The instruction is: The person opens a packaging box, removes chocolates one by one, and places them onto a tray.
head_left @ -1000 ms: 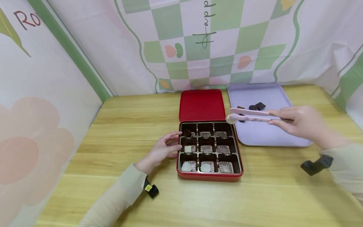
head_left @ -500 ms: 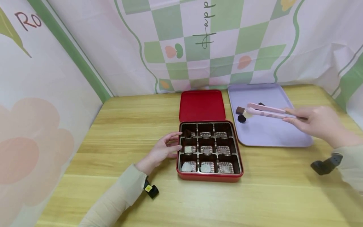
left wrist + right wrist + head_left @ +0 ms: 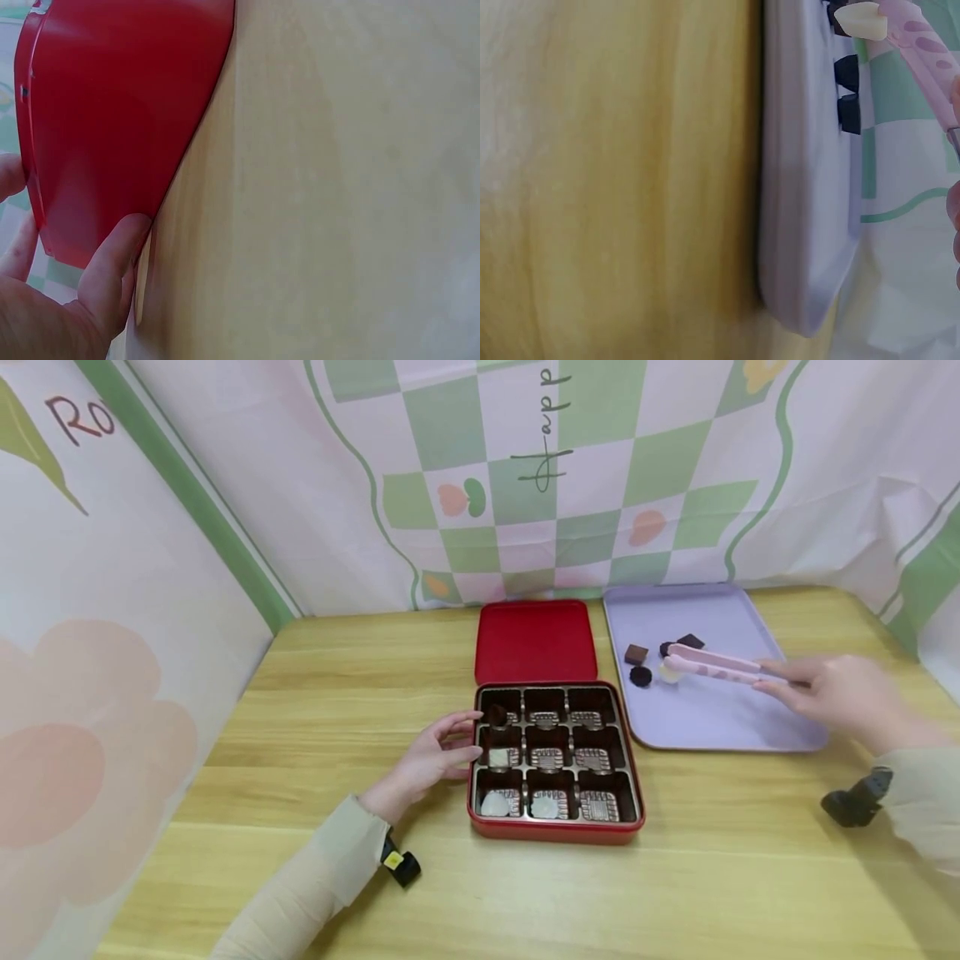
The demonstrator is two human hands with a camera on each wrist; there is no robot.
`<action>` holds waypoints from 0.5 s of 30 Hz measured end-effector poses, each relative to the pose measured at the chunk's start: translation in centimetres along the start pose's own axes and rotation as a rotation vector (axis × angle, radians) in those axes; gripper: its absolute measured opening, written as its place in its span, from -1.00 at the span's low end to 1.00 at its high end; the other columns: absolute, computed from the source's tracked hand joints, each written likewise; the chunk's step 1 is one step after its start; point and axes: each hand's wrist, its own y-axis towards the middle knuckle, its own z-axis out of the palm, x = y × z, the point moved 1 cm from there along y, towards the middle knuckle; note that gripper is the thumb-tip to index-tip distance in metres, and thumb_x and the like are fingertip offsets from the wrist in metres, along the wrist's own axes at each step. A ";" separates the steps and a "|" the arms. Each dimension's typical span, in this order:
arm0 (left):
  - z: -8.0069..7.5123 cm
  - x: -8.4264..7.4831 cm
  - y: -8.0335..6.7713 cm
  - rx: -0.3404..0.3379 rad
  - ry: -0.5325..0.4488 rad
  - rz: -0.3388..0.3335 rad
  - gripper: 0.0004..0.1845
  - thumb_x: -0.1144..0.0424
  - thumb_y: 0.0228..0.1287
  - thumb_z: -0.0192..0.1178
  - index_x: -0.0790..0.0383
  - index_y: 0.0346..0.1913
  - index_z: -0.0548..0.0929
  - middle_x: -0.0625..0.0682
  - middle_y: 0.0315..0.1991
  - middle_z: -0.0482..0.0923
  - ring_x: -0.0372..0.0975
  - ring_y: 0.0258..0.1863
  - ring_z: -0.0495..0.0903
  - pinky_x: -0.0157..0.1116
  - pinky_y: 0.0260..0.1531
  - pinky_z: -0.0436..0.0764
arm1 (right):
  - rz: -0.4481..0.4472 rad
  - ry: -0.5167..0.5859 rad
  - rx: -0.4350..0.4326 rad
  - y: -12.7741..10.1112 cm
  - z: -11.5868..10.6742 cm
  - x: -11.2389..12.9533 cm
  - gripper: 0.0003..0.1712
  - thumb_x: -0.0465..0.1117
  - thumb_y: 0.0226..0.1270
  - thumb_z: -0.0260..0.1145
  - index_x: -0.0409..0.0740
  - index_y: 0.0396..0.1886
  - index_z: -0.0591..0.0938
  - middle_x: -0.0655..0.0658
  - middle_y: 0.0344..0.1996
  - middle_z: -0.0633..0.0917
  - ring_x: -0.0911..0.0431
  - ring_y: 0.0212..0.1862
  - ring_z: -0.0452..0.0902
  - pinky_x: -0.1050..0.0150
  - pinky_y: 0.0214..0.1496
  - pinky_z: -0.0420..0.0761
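Observation:
My right hand [image 3: 836,693] grips pink tongs [image 3: 716,666] over the lilac tray. At the tongs' tips is a white chocolate [image 3: 861,21], plain in the right wrist view. My left hand [image 3: 431,752] touches the left side of a red tin [image 3: 555,832], its thumb [image 3: 112,262] against the wall and other fingers at the rim. Inside, the tin has a brown divided insert. Its left column bears a dark chocolate [image 3: 496,716] at the back, a pale square chocolate [image 3: 498,757] in the middle and a white round one [image 3: 494,803] in front. Another white chocolate [image 3: 544,807] lies front centre.
Behind the tin lies its red lid [image 3: 536,642]. The lilac tray [image 3: 720,727] has a raised rim and bears several dark chocolates, among them a brown square [image 3: 636,654] and a dark round one [image 3: 641,677]. A printed cloth [image 3: 555,535] hangs at the table's back.
The right hand has carried the tongs and the white chocolate from near the tin's back right corner rightward over the tray, then slightly lower. The left hand has stayed at the tin.

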 end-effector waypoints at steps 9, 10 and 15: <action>0.0 0.2 0.1 0.005 -0.002 0.005 -0.42 0.47 0.22 0.17 0.08 0.31 0.39 0.20 0.27 0.32 -0.01 0.16 0.43 -0.14 -0.20 0.72 | -0.011 -0.015 0.009 -0.2 0.8 -0.4 -0.61 -0.09 0.06 0.43 -0.24 -0.15 0.72 -0.16 -0.77 0.59 0.10 -0.69 0.30 0.09 -0.67 0.38; 0.0 0.2 0.1 0.005 -0.002 0.004 -0.42 0.47 0.22 0.17 0.08 0.31 0.39 0.20 0.27 0.32 0.00 0.16 0.42 -0.14 -0.20 0.72 | -0.010 -0.017 0.014 -0.2 0.8 -0.4 -0.59 -0.07 0.07 0.42 -0.25 -0.15 0.72 -0.16 -0.77 0.59 0.09 -0.69 0.30 0.09 -0.67 0.37; 0.0 0.2 0.1 0.005 -0.003 0.001 -0.41 0.47 0.21 0.17 0.08 0.31 0.39 0.19 0.27 0.32 -0.01 0.17 0.41 -0.14 -0.19 0.72 | 0.020 -0.011 0.031 -0.1 0.9 -0.6 -0.51 -0.02 0.08 0.42 -0.28 -0.09 0.68 -0.16 -0.74 0.59 0.08 -0.67 0.29 0.14 -0.65 0.33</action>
